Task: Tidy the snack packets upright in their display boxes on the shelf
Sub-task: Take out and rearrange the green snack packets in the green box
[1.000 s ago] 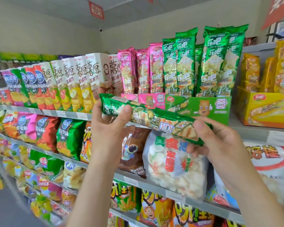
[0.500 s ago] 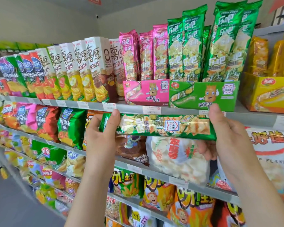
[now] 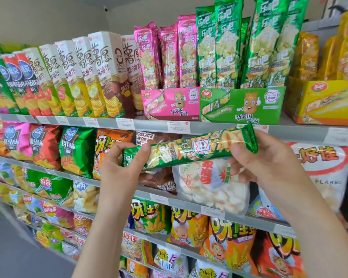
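Left hand [image 3: 127,167] and right hand [image 3: 269,163] pinching ends of green packet [image 3: 189,149], held near-horizontal below green display box [image 3: 242,105]. Beyond, upright green packets [image 3: 249,43] packed close; likely toppled or creased if pushed in crooked.

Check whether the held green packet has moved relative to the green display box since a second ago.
Yes. The green packet has dropped from in front of the green display box to just below it, and its right end now tilts up.
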Motion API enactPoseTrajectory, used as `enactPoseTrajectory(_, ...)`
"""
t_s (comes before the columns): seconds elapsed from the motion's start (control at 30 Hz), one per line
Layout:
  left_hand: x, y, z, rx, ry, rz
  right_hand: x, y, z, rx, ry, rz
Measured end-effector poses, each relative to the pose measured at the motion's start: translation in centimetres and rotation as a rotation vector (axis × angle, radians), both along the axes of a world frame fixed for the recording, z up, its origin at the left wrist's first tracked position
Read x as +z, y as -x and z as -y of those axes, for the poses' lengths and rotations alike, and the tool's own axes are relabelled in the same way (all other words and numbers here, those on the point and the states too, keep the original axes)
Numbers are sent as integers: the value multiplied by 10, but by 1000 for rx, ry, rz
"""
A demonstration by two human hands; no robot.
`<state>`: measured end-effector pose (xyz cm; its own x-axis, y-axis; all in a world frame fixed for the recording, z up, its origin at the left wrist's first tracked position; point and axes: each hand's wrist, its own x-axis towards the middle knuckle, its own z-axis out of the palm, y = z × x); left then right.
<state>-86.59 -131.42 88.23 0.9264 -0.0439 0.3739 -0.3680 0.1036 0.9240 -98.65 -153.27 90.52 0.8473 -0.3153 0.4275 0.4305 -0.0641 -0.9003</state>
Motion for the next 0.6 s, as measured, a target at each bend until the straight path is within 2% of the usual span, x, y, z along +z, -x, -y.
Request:
enactPoseTrajectory(0.1, -5, 2, -6, 34, -248, 148, -5, 0, -2, -74, 17, 9)
enactPoseTrajectory(0.23, -7, 16, -1, 148, -723, 596, -9, -4, -4, -147, -20, 31)
enactPoseTrajectory(0.33, -7, 35, 8, 163, -974, 820, -12, -7, -6, -164, -35, 32)
enactPoseTrajectory(0.43, -10, 46, 15, 67, -1022, 844, -14, -8, -10, -183, -34, 44)
enactPoseTrajectory(0.6, -22, 46, 19, -50, -956, 811, -12, -5, -15, -150, -7, 73)
